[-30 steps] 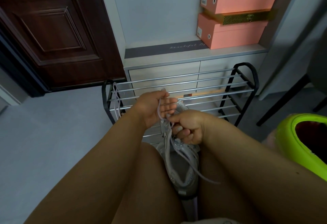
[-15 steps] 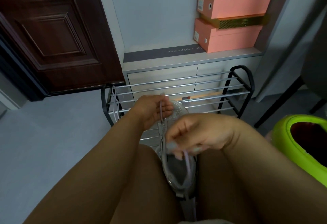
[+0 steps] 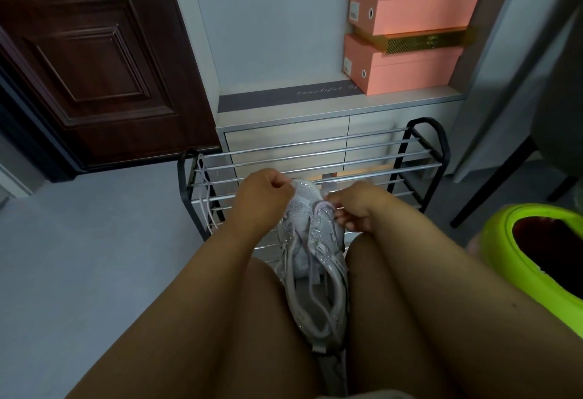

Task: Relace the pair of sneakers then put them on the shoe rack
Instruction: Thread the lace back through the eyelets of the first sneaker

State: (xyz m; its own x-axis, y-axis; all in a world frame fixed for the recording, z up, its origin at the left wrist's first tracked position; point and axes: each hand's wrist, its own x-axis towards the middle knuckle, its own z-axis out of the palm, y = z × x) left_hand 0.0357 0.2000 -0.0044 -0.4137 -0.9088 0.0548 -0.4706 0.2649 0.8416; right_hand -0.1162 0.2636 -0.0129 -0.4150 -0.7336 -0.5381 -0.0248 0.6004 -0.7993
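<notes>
A white glittery sneaker [image 3: 315, 272] lies between my knees, toe pointing away toward the shoe rack [image 3: 419, 159]. My left hand [image 3: 262, 196] is at the toe's left side, fingers curled, pinching the pale lace. My right hand [image 3: 356, 206] is at the toe's right side and pinches the lace [image 3: 321, 209] near the front eyelets. A second loose lace [image 3: 205, 196] hangs over the rack's left end. The other sneaker is not in view.
The rack stands against a white cabinet [image 3: 284, 133] with pink shoe boxes [image 3: 410, 64] on its ledge. A dark wooden door [image 3: 94, 61] is at the left. A lime-green bin [image 3: 536, 253] sits at the right, near a dark chair leg [image 3: 492, 184].
Both hands have moved apart to either side of the toe. My right hand went forward and down from above the tongue. The lace loop that was held up now lies low on the shoe.
</notes>
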